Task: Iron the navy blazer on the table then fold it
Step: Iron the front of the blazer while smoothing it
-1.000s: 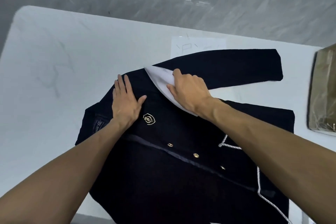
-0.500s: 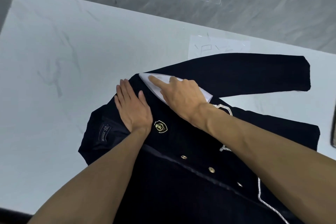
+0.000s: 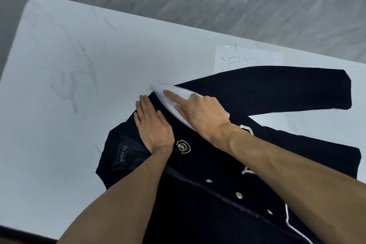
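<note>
The navy blazer (image 3: 208, 194) lies spread on the white table (image 3: 79, 85), with a gold crest, gold buttons and white piping. One sleeve (image 3: 287, 87) stretches to the right at the far side. A white collar flap (image 3: 168, 93) points toward the far left. My left hand (image 3: 153, 127) lies flat on the dark cloth beside the collar, fingers straight. My right hand (image 3: 200, 113) presses on the white collar with its index finger stretched out along it.
A sheet of paper (image 3: 245, 57) with faint marks lies on the table behind the sleeve. A grey marbled floor (image 3: 217, 2) runs beyond the far table edge. The table's left part is bare white surface.
My right hand flattened the white collar and its index finger slid out toward the collar tip. My left hand stayed flat on the blazer. The view shifted left; the olive object at right left the frame.
</note>
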